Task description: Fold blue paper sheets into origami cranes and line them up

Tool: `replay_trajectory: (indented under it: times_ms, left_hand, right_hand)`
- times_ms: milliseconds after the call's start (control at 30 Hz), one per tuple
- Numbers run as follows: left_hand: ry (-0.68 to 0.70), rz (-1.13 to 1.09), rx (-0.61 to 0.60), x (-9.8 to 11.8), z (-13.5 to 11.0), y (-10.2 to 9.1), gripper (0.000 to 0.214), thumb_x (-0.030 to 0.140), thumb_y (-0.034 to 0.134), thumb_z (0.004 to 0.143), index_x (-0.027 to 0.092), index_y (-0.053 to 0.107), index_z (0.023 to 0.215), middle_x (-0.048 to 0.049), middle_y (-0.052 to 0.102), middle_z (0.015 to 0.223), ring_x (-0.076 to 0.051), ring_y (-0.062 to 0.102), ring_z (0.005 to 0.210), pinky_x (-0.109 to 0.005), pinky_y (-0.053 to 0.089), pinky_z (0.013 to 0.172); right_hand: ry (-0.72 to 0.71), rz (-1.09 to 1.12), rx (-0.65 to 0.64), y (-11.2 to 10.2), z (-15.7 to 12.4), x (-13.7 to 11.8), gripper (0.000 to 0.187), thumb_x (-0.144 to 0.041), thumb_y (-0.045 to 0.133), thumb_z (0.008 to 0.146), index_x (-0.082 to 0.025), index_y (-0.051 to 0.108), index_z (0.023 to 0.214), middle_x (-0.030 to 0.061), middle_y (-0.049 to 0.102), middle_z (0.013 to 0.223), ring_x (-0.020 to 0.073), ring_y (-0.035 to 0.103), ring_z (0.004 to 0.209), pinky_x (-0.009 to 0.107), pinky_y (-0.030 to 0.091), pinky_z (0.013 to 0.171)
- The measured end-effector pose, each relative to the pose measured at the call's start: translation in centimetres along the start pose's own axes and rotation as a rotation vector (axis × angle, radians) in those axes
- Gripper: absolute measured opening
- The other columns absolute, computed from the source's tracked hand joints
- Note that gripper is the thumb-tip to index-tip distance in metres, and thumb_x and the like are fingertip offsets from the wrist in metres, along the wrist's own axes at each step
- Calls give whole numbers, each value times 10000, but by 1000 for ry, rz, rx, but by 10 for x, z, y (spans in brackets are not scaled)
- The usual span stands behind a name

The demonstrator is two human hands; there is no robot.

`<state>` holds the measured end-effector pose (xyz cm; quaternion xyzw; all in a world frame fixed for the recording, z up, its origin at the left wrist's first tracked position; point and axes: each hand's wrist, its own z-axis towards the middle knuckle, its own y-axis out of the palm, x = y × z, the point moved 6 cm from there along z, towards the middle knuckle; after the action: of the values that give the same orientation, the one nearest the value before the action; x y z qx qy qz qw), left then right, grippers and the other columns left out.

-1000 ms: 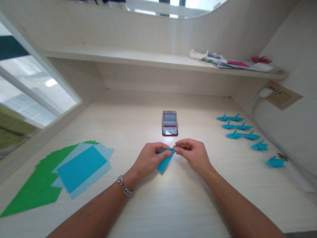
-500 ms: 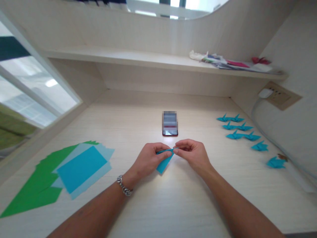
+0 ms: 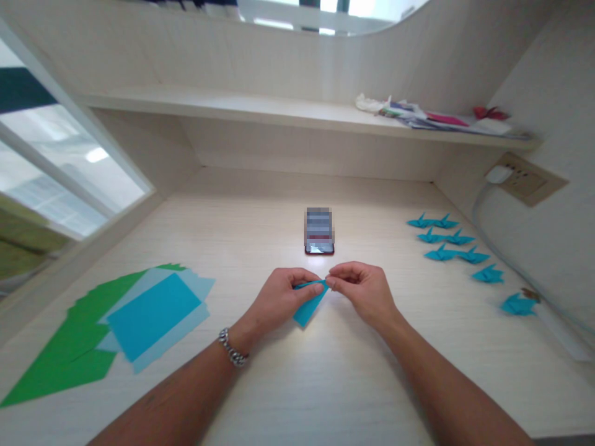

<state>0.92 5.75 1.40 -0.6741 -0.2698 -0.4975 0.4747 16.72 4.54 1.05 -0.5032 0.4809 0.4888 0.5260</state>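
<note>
A folded piece of blue origami paper (image 3: 307, 310) is held between my two hands, just above the desk in the middle of the head view. My left hand (image 3: 288, 294) grips it from the left, thumb on top and fingers behind. At its upper right corner, my right hand (image 3: 360, 285) pinches the tip between thumb and fingers. One edge of the paper is folded, and its lower corner points down towards me. The fingertips hide part of the folds. A phone (image 3: 319, 232) lies just beyond my hands.
Blue and green paper sheets (image 3: 153, 316) lie fanned out on the left of the desk (image 3: 232, 210). Several blue folded paper cranes (image 3: 458, 238) stand in rows at the right. A cable (image 3: 478, 214) runs from a wall socket (image 3: 527, 179). Papers rest on the shelf (image 3: 279, 114).
My hands stay almost in place. The right fingertips shift very slightly at the paper's tip, and the paper's lower corner moves a touch.
</note>
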Motion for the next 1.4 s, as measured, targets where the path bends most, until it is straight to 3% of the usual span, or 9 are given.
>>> replay_trajectory:
  times_ms: [533,1400]
  left_hand:
    - [-106,-104,-9,-4,0,1,263,372,664,740,126,734,800,-61,689,693,-129,542,575,-225,398,502]
    - [-179,-91,-20,-7,0,2,198,267,700,694,134,739,835,-48,717,736,-133,581,602,-220,423,533]
  right_hand:
    - [103,53,-40,1,2,10,279,-313,792,592,-146,717,803,56,713,683,177,664,613,323,542,620]
    - [71,-6,-62,2,2,9,214,-251,767,625,-149,723,808,58,718,711,170,655,641,311,529,638]
